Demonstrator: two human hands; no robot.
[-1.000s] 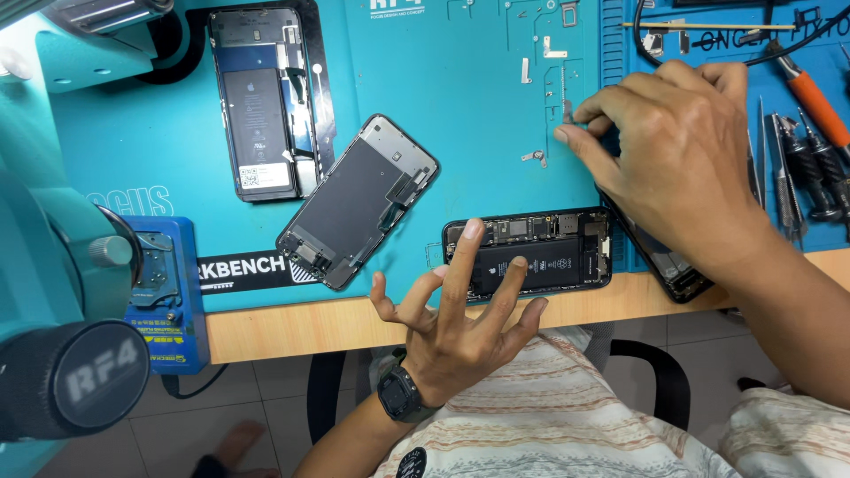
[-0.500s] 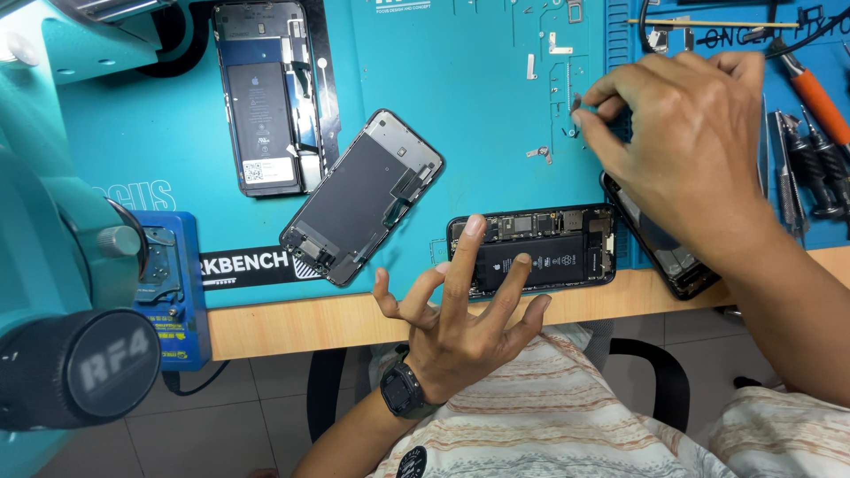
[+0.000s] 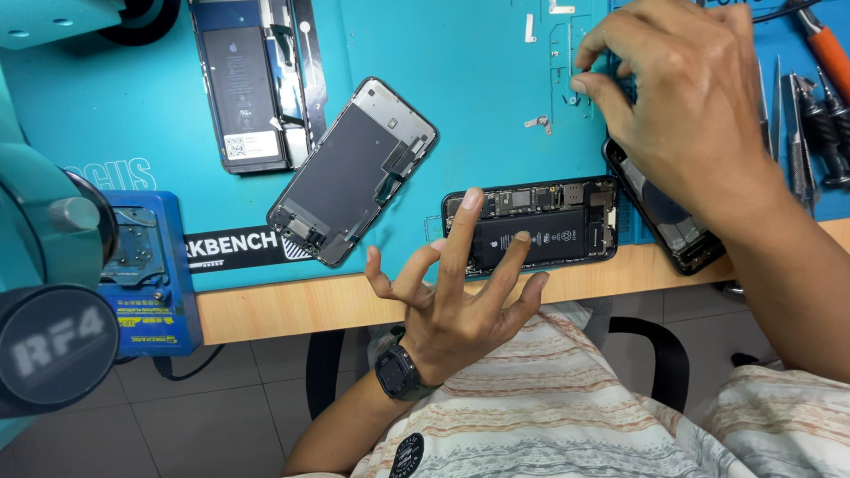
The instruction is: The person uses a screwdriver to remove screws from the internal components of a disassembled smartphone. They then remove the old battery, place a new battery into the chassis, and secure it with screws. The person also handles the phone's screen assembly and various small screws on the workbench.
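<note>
Your left hand point(image 3: 460, 310) hovered with splayed, empty fingers over the opened black phone point(image 3: 531, 232) at the desk point(image 3: 292, 305) edge, its glossy battery exposed. Your right hand point(image 3: 682, 106) pinched something tiny above the teal rubber mat point(image 3: 469, 115); what, I couldn't tell. Three more flat, rectangular disassembled phone parts lay nearby.

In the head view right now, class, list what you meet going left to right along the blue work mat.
Blue fixture block → opened phone with black battery → tilted phone screen panel, back up → left hand → open phone body lying crosswise → right hand → tool rack.
</note>
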